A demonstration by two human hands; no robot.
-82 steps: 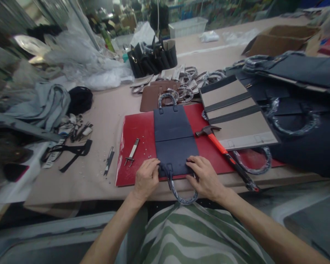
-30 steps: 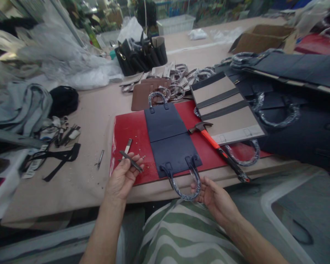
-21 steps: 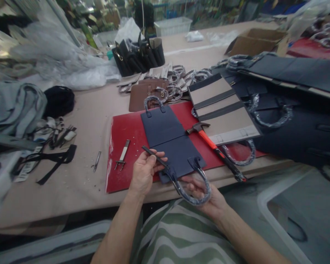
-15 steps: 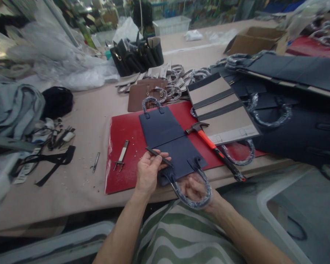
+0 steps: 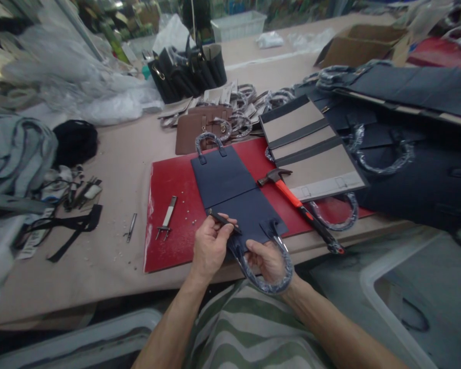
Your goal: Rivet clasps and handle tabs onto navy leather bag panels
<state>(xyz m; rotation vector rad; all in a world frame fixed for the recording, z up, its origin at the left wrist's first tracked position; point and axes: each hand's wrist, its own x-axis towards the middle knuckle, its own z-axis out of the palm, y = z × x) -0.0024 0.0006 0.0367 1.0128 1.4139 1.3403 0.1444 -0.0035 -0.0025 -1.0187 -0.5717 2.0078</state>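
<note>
My left hand [image 5: 211, 246] is closed around a slim, dark, rod-like tool [image 5: 223, 220], held slantwise over the near end of a navy bag panel [image 5: 230, 179]. The panel lies flat, with a plastic-wrapped handle [image 5: 209, 137] at its far end and another wrapped handle [image 5: 269, 285] hanging toward me over the table edge. Inside that near loop is my right hand [image 5: 271, 261], thumb over curled fingers, close to the panel's edge; what they pinch is hidden. Under the panel is a red board [image 5: 169, 179]. On the board lie a claw hammer [image 5: 292, 197] and a two-pronged metal tool [image 5: 166, 218].
A beige, dark-striped panel [image 5: 307, 146] overlaps the board's right side. Navy bag pieces [image 5: 418, 174] are piled at right. Brown bag pieces [image 5: 194, 130] and black bags [image 5: 188, 72] sit behind. A small metal tool [image 5: 131, 227] and black straps [image 5: 75, 228] lie left.
My right hand has come up inside the near handle loop, its thumb now showing above the curled fingers. My left hand has turned slightly, still gripping the dark tool. The view has shifted a little.
</note>
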